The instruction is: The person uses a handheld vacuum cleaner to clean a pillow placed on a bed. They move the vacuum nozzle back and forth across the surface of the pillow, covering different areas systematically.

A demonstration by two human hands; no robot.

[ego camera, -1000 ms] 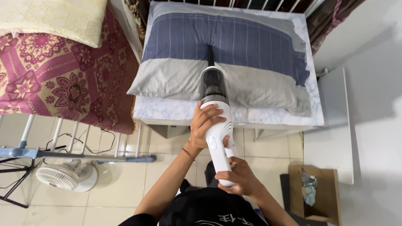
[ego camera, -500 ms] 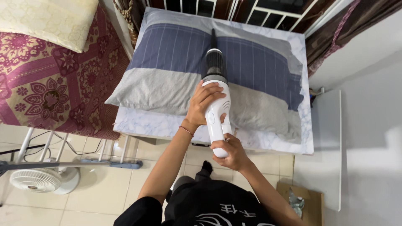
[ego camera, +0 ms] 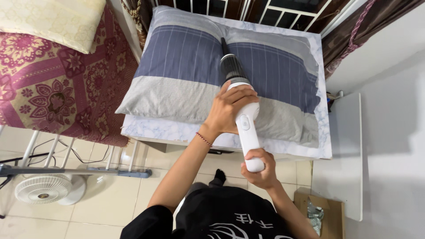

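A white handheld vacuum point(ego camera: 246, 126) with a dark nozzle point(ego camera: 230, 64) presses into a blue and grey striped pillow point(ego camera: 186, 71). The nozzle tip sits in a crease near the pillow's upper middle. My left hand point(ego camera: 230, 108) wraps around the vacuum's white body just behind the dark part. My right hand point(ego camera: 259, 170) grips the end of its handle, close to my body. The pillow lies on a marble-patterned white table top point(ego camera: 168, 130).
A bed with a maroon patterned cover point(ego camera: 57, 97) and a cream pillow point(ego camera: 53, 20) stands at the left. A white floor fan point(ego camera: 42, 189) and a folded metal rack point(ego camera: 66, 166) are on the tiles below. A cardboard box point(ego camera: 316, 212) sits lower right beside a white panel point(ego camera: 345, 155).
The vacuum's nozzle has slid farther up the pillow, from its near edge toward the upper middle. Both hands kept hold of it and my arms have stretched out.
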